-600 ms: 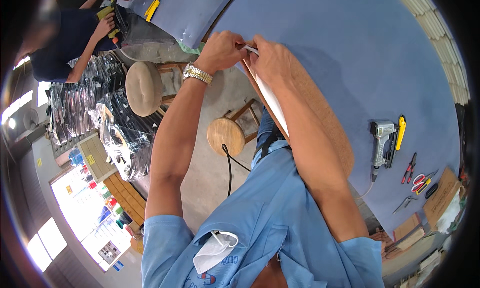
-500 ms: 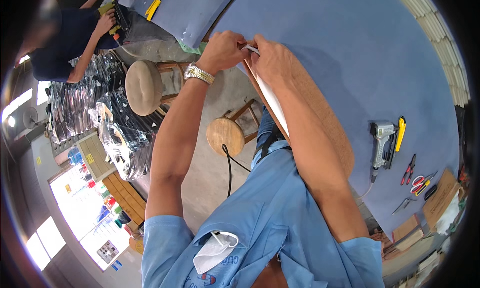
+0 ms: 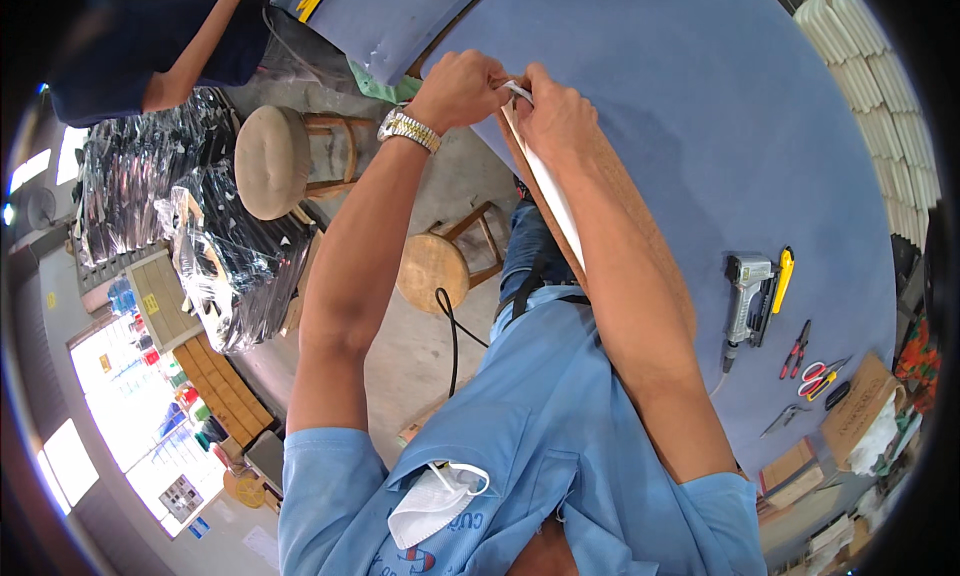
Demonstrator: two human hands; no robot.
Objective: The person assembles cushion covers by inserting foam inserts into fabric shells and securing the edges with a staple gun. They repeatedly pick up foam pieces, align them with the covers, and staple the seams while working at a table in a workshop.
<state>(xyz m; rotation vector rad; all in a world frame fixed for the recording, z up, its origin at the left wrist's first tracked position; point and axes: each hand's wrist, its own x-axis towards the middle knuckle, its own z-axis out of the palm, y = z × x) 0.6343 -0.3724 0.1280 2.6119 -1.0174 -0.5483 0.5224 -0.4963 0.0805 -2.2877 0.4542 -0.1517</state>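
My left hand (image 3: pixel 462 90), with a metal wristwatch above it, and my right hand (image 3: pixel 556 122) meet at the far end of a brown board (image 3: pixel 652 208). Fingers of both hands are pinched around a thin white strip (image 3: pixel 550 198), which runs back along the board's left edge toward my body. Its looped end shows between my fingertips. My right forearm covers much of the board, which lies at the left edge of a blue-topped table (image 3: pixel 760 126).
On the table's right lie a staple gun (image 3: pixel 747 301), a yellow cutter (image 3: pixel 784 279), pliers (image 3: pixel 796 350) and scissors (image 3: pixel 822 376). Stools (image 3: pixel 433 273) stand on the floor to the left. A co-worker in a dark shirt (image 3: pixel 140 46) is at the upper left, near plastic-wrapped stacks (image 3: pixel 240 266).
My hands keep their pinch on the strip and have shifted slightly right in the picture. The co-worker's arm has moved up, and the tool held there is now mostly out of view.
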